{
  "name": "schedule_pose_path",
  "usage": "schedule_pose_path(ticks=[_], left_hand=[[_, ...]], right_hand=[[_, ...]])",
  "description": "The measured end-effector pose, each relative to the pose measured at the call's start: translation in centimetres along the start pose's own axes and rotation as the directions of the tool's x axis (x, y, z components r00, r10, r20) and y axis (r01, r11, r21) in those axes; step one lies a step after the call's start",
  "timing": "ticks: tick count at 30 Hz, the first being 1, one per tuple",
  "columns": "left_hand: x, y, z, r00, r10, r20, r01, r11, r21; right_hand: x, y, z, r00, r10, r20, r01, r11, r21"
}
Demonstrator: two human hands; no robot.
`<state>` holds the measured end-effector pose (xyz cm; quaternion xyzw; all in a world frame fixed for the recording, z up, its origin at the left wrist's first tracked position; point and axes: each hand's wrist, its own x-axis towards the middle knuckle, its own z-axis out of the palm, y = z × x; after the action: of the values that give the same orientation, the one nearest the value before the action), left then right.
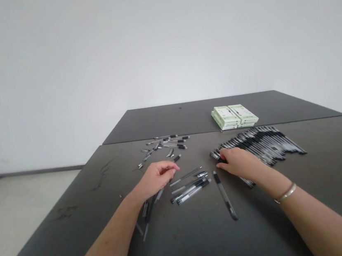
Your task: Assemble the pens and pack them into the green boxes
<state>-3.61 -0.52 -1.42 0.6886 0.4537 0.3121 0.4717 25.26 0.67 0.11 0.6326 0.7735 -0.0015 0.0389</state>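
My left hand (161, 173) is over the middle of the table with thumb and fingers pinched together; whether anything is between them is hidden. A pen with a black grip (177, 158) shows just past its fingertips. My right hand (237, 161) is at the left end of a long slanted row of clear-barrelled pens (263, 143), its thumb and fingers closed around a pen end there, partly hidden. Between the hands lie a capped pen (225, 196) by itself, a pair of pens (193, 191) and a thin refill (185, 176).
Loose pens and caps (169, 143) are scattered beyond my left hand. More pen parts (147, 212) lie partly behind my left forearm. Green-and-white boxes (235, 116) are stacked on the far dark table (157, 121), near the seam. A pale wall stands behind.
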Motion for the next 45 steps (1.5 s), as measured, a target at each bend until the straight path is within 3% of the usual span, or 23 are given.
schedule_pose_path(ticks=[26, 34, 45], left_hand=[[-0.1, 0.3, 0.0, 1.0, 0.013, -0.002, -0.012, 0.999, 0.033], [-0.1, 0.4, -0.1, 1.0, 0.01, -0.003, -0.01, 1.0, 0.02], [0.0, 0.2, 0.0, 1.0, 0.023, -0.006, -0.022, 0.999, 0.046]], right_hand=[[0.2, -0.1, 0.7, 0.999, 0.021, -0.048, -0.02, 1.0, 0.022], [-0.6, -0.6, 0.4, 0.987, 0.014, -0.162, -0.022, 0.999, -0.044], [-0.6, -1.1, 1.2, 0.979, 0.037, -0.199, -0.062, 0.991, -0.118]])
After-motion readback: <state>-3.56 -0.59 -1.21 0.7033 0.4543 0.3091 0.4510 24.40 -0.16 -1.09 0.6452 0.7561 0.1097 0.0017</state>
